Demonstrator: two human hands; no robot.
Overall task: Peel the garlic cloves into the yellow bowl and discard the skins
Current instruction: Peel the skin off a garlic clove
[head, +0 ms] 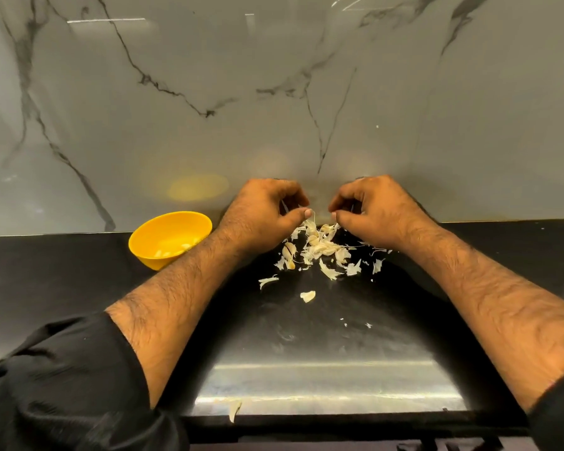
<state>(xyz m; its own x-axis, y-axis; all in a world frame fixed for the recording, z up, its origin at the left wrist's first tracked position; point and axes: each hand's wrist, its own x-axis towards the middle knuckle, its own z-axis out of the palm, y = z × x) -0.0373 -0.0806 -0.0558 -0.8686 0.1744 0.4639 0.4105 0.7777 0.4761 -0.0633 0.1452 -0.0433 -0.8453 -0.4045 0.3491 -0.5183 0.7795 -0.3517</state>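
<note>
Peeling is the step in hand, judging by how things are lying. The left hand (pixel 267 211) and the right hand (pixel 372 211) are hovering side by side at the back of the black surface (pixel 306 336), close to the marble wall (pixel 274 92). Both sets of fingers are curling inward; the left thumb and fingers are pinching a thin strip of skin, and the right ones are pinching something small too, though whether it is a clove or skin I cannot tell.

Directly beneath the hands, the pile of skins (pixel 319 249) is spreading over the surface, with what look like unpeeled cloves mixed in and stray flakes lying nearer the person.

The next move is probably calling for a firm hold on the clove while the papery layer is being stripped away, then a reach left to drop the bare clove.

The yellow bowl (pixel 144 245) is sitting just left of the left forearm, against the wall, holding a few pale peeled cloves (pixel 173 252) at its bottom. No bin for the skins is showing.
</note>
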